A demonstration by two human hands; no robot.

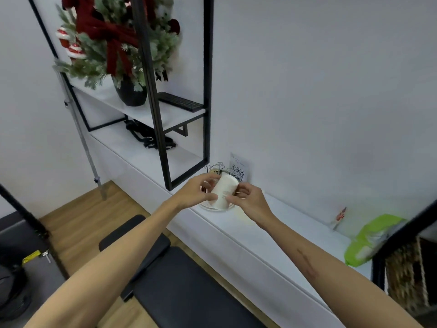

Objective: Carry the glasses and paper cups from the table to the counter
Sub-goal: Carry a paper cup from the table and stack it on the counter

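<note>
A white paper cup, upside down and tilted, is held over the white counter between both hands. My left hand grips its left side and my right hand holds its lower right edge. Under the cup lies a white round tray, with a wire cup rack standing behind it, partly hidden by my hands. No glasses are visible.
A black metal shelf frame stands on the counter to the left, bearing a potted Christmas plant and a keyboard. A QR-code sign leans on the wall. A green packet lies at the right. A black bench is below.
</note>
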